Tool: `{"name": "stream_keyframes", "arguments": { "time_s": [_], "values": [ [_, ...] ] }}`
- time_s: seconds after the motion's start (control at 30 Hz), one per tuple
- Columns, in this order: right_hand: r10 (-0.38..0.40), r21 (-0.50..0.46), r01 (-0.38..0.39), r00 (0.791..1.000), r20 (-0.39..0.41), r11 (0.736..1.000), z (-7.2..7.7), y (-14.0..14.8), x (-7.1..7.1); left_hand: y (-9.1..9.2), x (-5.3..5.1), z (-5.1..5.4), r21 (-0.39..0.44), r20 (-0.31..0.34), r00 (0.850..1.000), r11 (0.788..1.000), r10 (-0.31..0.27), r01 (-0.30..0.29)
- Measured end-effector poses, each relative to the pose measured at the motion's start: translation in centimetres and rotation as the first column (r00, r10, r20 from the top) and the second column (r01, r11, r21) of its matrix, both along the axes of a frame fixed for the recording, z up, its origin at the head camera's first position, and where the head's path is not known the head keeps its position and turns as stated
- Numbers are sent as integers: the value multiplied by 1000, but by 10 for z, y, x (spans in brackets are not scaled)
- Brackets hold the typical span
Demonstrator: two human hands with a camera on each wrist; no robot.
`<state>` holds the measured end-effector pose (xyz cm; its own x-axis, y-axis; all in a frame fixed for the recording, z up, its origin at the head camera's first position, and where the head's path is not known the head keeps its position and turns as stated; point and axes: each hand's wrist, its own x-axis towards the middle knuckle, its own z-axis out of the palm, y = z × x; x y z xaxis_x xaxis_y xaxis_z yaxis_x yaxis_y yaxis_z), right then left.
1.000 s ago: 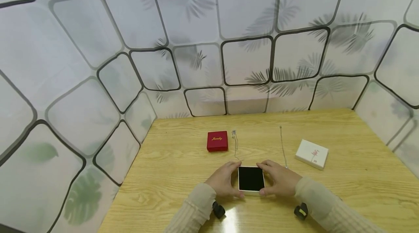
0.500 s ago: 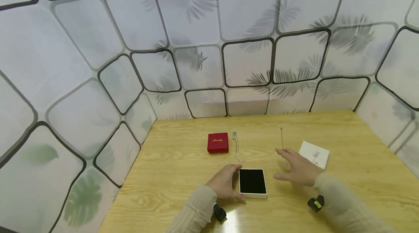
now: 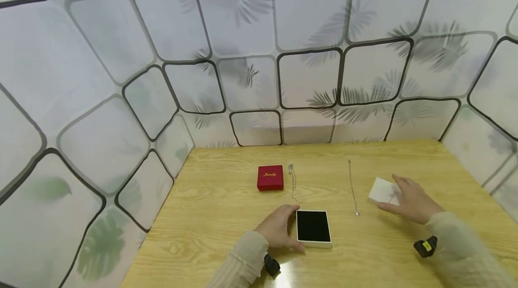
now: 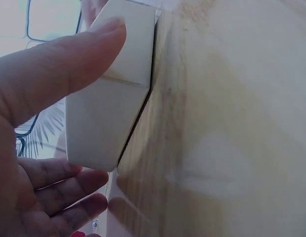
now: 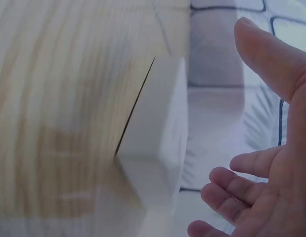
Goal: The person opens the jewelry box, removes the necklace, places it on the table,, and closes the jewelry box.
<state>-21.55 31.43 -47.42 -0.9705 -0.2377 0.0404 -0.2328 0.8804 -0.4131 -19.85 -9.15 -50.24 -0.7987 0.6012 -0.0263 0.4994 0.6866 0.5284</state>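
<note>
My left hand (image 3: 279, 228) holds the left side of an open white jewelry box (image 3: 313, 227) with a black pad inside. Its thumb (image 4: 110, 37) lies against the near side, while the forefinger reaches the far corner. My right hand (image 3: 414, 200) hovers over a white box lid (image 3: 382, 190) printed with a pink flower and partly covers it. In the right wrist view, thumb and fingers are spread apart beside the blurred lid (image 5: 148, 128), not touching it.
A thin necklace with a small pendant (image 3: 357, 213) lies straight between the jewelry box and the lid. Another chain necklace (image 3: 294, 182) lies beside a closed red jewelry box (image 3: 270, 178). Patterned curtains surround the wooden table (image 3: 218, 189).
My right hand has let go of the open jewelry box and moved right, past the straight necklace, to above the white lid. The left hand has stayed at the jewelry box.
</note>
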Motion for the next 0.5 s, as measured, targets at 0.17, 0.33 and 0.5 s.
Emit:
{"name": "stream_keyframes", "arguments": {
  "time_s": [0.17,0.33,0.5],
  "values": [
    [-9,9,9,1000,-9,1000,-11,18,-2,-2,0,-2,0,-11,1000,1000,8,-8],
    [-19,9,19,1000,23,1000,-20,28,-3,-3,0,-1,-14,-32,999,1000,-1,0],
    [-24,43,22,999,40,999,-22,30,-2,-3,0,-1,-19,-20,1000,1000,1,-1]
  ]
}}
